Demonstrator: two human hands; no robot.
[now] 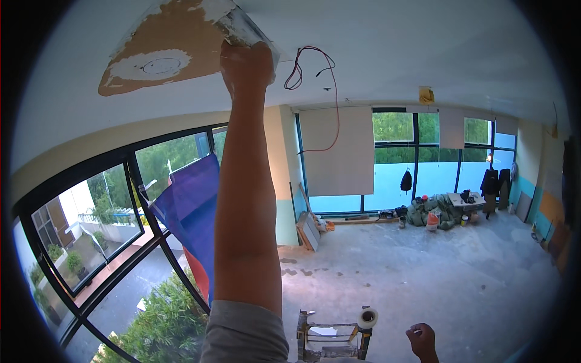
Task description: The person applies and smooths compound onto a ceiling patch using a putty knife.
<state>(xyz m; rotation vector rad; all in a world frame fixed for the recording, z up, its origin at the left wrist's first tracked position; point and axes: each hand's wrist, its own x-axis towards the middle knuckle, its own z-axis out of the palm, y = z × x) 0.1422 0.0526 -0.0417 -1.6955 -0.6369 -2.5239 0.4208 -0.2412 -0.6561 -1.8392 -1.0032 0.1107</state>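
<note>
My left hand [247, 68] is raised to the ceiling at the end of a stretched arm. Its fingers are wrapped round a plastering trowel [242, 29] with white filler smeared on its metal blade. The trowel lies against the right side of a bare brown patch [181, 39] in the white ceiling. On that patch, white filler surrounds a round outline [161, 65]. My right hand [422, 342] is low at the right, its fingers curled together; whatever they may hold cannot be made out.
Below me stands a stepladder [302, 339] with a roll of tape [367, 318] at its top. A looped red and black cable [336, 115] hangs from the ceiling. At left are an open window [136, 199] and a blue-purple cloth [190, 199]. Sacks [436, 212] lie by the far windows.
</note>
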